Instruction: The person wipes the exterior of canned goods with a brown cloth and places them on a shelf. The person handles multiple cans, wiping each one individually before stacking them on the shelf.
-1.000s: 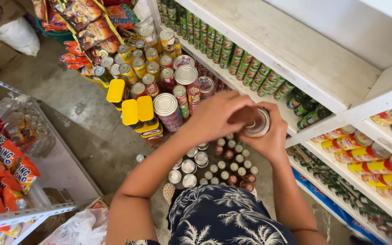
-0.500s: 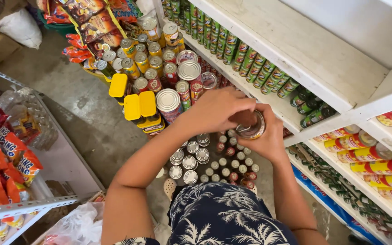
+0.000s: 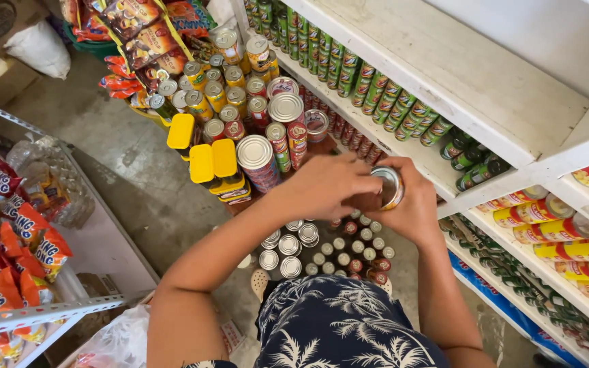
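— Where's the small can (image 3: 388, 187)?

— Just in front of the white shelf (image 3: 444, 65), above the floor cans (image 3: 291, 245).

— Who holds it?

— Both: right hand (image 3: 414, 208) grip closed around it, left hand (image 3: 328, 184) wrapped over its side.

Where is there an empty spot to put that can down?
The top white shelf board is bare above the row of green cans. The grey floor is bare between the yellow-lidded tubs and the wire snack rack. The floor under both hands is packed with small tins, and the lower shelves are full.
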